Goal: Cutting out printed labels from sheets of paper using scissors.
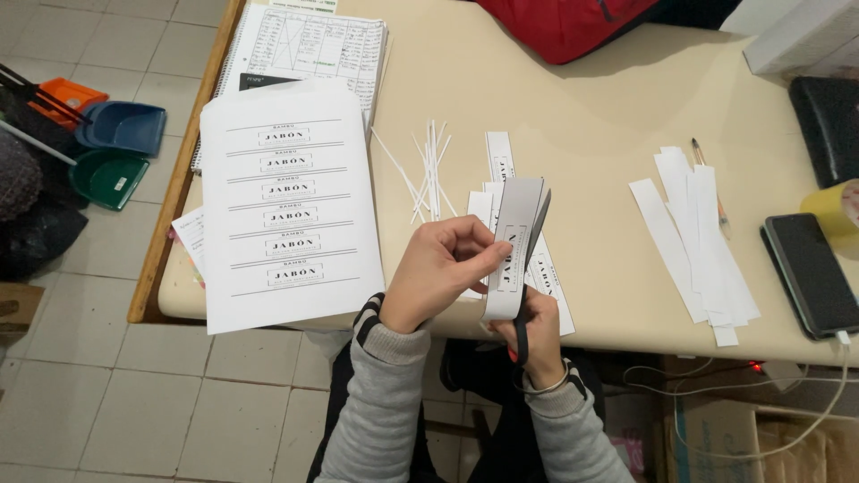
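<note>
My left hand pinches a long white paper strip with a printed label, held upright over the table's front edge. My right hand grips dark scissors, whose blades run up along the strip's right side. Both wrists wear grey sleeves with striped cuffs. More printed strips lie on the table under my hands. Just left of my hands, a stack of white sheets printed with rows of labels overhangs the table edge.
Thin paper offcuts lie beyond my hands. A pile of blank-side strips sits to the right, with a pen, a black phone and a yellow tape roll. A spiral notebook lies far left; a red bag at the back.
</note>
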